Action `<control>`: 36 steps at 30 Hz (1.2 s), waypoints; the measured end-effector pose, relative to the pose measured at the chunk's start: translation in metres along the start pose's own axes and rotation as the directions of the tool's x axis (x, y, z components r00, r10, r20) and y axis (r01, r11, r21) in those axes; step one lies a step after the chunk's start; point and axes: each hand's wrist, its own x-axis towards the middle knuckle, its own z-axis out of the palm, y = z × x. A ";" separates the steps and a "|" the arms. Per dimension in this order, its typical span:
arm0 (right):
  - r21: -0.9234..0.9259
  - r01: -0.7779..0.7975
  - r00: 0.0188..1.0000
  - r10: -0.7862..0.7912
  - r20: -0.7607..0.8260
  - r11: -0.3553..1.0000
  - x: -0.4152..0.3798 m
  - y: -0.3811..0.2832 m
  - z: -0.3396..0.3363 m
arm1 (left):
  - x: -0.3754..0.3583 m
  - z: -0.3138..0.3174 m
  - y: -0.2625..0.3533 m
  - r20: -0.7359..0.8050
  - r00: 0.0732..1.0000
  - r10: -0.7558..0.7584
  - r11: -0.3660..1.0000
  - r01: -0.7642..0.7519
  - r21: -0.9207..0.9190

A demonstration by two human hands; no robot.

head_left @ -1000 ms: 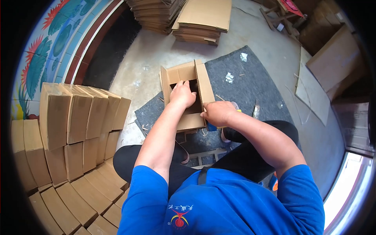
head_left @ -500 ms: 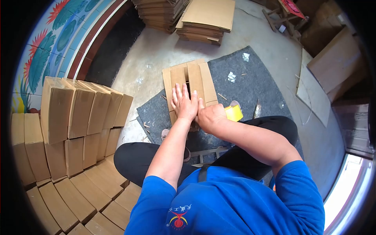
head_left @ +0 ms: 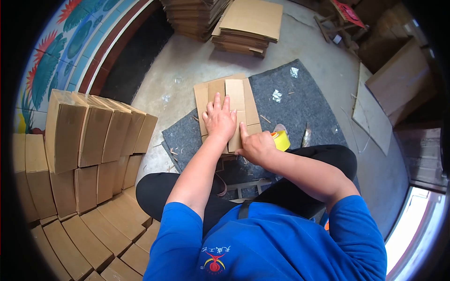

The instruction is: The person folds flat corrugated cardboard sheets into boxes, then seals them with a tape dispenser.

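Observation:
A cardboard box (head_left: 216, 86) lies on the dark mat, its top flaps folded inward and meeting along a lengthwise seam. My left hand (head_left: 219, 121) rests flat on the flaps, fingers spread and holding nothing. At the near right part of the box is my right hand (head_left: 258, 147), its index finger and thumb stretched onto the cardboard. Its other fingers curl round a yellow tape dispenser (head_left: 281, 140), mostly hidden behind the hand.
Filled-out cartons (head_left: 65, 136) are stacked at the left and lower left. Flat cardboard (head_left: 251, 18) is piled at the top. Scraps lie on the grey mat (head_left: 304, 98). Boards (head_left: 372, 110) lean at the right. My bent legs frame the near side.
The gap between the flaps has closed, and the right flap lies flatter. My left hand has shifted slightly; my right hand has moved a little nearer with its index finger extended.

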 end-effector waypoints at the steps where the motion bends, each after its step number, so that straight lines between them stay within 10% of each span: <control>1: 0.002 0.003 1.000 -0.003 0.004 1.000 0.001 -0.001 0.001 | 0.001 0.005 -0.004 -0.035 0.997 0.066 0.998 -0.065 0.009; 29: -0.202 0.107 0.993 -0.114 -0.023 0.974 -0.012 0.022 -0.004 | -0.063 -0.044 0.006 0.416 0.903 0.108 0.978 -0.172 0.120; 36: -0.341 0.207 0.954 -0.112 0.279 0.917 0.017 0.014 -0.075 | -0.107 -0.011 0.008 0.289 0.948 0.133 0.983 -0.162 0.080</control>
